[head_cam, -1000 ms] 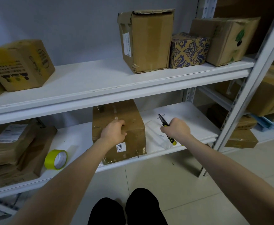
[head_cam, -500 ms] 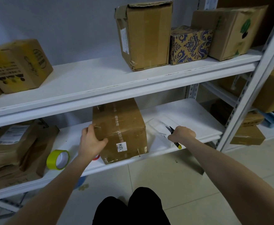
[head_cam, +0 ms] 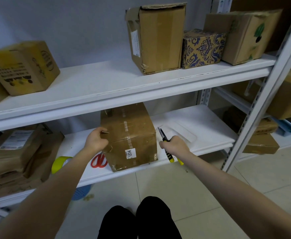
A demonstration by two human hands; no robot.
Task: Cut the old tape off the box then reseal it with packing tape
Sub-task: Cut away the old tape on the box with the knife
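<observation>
Right hand [head_cam: 175, 145] has neared the box [head_cam: 130, 135], gripping pliers [head_cam: 162, 136] beside its right face; left hand [head_cam: 96, 141] curls at its left edge, hold unclear.

white label [head_cam: 130, 153] on the brown box [head_cam: 137, 135] reads "1314".

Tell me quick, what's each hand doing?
Left hand: curled, gripping the box at its left edge.
Right hand: closed around the yellow-handled pliers.
</observation>
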